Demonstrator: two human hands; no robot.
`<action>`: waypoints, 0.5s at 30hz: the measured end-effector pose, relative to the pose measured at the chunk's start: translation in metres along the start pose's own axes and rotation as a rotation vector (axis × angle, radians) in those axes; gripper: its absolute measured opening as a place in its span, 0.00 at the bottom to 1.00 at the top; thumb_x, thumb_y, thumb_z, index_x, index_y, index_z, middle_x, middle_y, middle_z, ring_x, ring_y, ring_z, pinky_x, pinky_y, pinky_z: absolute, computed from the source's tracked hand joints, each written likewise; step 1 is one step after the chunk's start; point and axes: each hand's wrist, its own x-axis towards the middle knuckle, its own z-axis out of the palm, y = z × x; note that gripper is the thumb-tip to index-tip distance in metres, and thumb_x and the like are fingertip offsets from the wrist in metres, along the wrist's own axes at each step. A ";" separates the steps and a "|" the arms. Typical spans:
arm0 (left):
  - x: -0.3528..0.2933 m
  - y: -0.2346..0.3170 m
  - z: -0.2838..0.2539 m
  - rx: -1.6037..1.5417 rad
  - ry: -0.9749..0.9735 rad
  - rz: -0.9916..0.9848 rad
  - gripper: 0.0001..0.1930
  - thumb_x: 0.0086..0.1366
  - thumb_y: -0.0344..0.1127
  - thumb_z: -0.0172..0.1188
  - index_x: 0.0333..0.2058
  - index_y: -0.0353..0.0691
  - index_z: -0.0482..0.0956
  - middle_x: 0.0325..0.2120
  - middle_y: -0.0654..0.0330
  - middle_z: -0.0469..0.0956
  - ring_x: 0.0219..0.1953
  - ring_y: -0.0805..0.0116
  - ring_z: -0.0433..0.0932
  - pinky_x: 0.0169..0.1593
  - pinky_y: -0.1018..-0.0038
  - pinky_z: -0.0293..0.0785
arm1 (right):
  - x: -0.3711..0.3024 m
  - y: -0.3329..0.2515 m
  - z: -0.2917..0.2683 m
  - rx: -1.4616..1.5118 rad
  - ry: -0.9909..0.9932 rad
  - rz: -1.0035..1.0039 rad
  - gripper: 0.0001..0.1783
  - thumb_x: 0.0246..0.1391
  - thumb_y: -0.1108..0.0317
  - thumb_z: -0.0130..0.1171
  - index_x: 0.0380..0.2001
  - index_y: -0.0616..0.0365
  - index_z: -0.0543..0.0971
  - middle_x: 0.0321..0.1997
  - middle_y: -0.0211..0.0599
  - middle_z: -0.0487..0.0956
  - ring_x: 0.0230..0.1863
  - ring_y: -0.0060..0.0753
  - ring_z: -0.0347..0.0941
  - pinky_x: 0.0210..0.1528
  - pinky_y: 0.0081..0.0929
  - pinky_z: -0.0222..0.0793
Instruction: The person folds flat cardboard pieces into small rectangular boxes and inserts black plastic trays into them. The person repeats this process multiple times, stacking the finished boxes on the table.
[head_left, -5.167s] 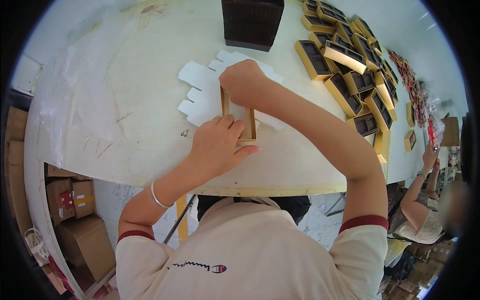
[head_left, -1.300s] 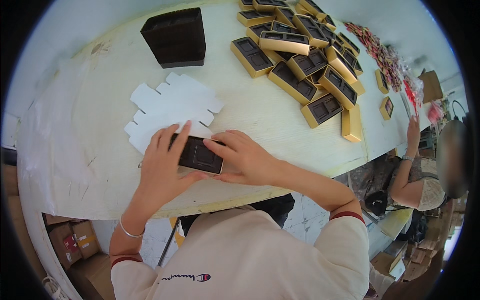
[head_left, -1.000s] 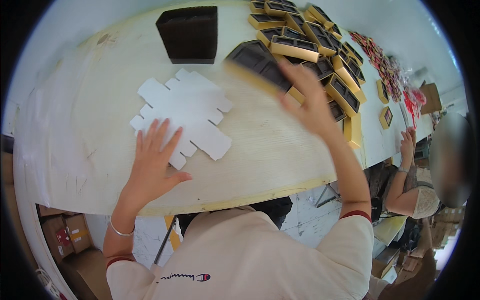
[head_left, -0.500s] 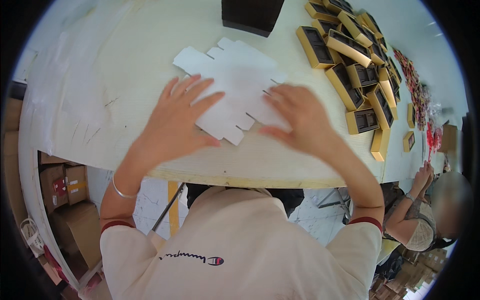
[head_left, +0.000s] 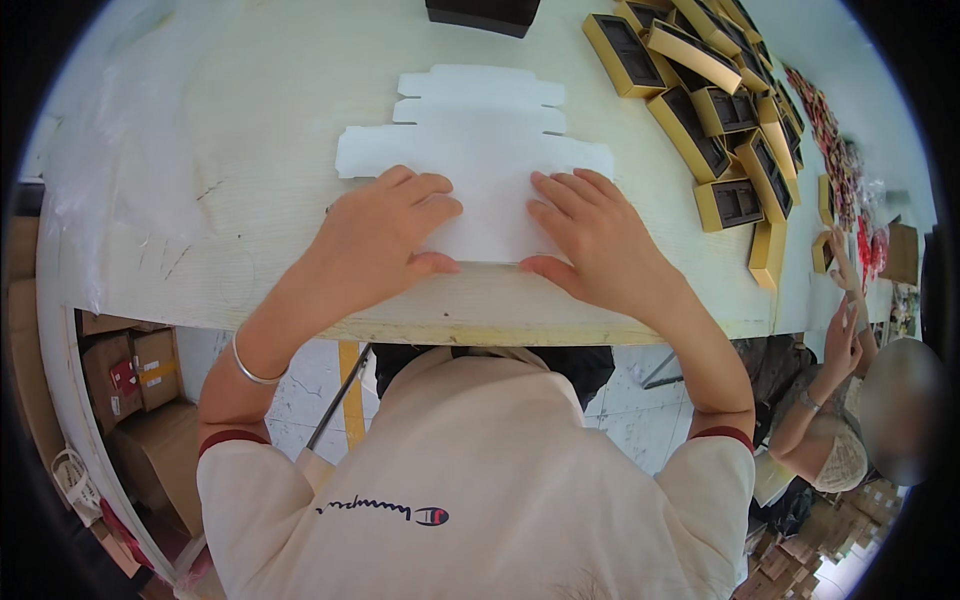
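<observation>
A white die-cut box blank (head_left: 485, 150), with slotted flaps along its sides, lies on the pale table in front of me. Its longer edges now run roughly left to right. My left hand (head_left: 392, 228) grips the near left part, fingers curled over the top and thumb at the near edge. At the near right part, my right hand (head_left: 592, 232) holds it the same way, with its thumb also by the near edge. Both hands hide the blank's near corners.
Several gold boxes with black inserts (head_left: 728, 200) are piled on the table (head_left: 250, 250) at the right. A dark box (head_left: 485, 15) stands at the far edge of view. Clear plastic sheeting (head_left: 125, 180) lies at left. Another person's hands (head_left: 845, 335) are at far right.
The white blank has turned from a slant to square with me. Both hands have gone from spread over it to gripping its near edge. The dark box and gold pile appear farther up in view.
</observation>
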 end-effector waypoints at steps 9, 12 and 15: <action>0.022 -0.003 0.003 -0.121 -0.019 -0.211 0.09 0.56 0.30 0.61 0.36 0.38 0.78 0.40 0.59 0.78 0.44 0.60 0.74 0.43 0.68 0.71 | 0.017 0.008 0.014 0.307 0.038 0.380 0.08 0.51 0.70 0.58 0.34 0.60 0.74 0.36 0.42 0.75 0.42 0.41 0.72 0.51 0.40 0.66; 0.028 -0.014 0.020 0.169 0.297 -0.007 0.07 0.56 0.29 0.61 0.34 0.38 0.78 0.37 0.61 0.77 0.43 0.62 0.73 0.44 0.68 0.70 | 0.019 0.008 0.023 -0.082 0.276 -0.030 0.12 0.48 0.70 0.58 0.37 0.59 0.74 0.35 0.40 0.73 0.41 0.38 0.71 0.49 0.37 0.66; 0.027 -0.023 0.027 0.209 0.336 0.120 0.06 0.56 0.31 0.61 0.33 0.40 0.78 0.35 0.62 0.75 0.40 0.64 0.72 0.47 0.67 0.68 | 0.013 0.011 0.030 -0.106 0.203 -0.137 0.13 0.44 0.71 0.57 0.36 0.62 0.75 0.34 0.38 0.72 0.40 0.36 0.69 0.49 0.32 0.66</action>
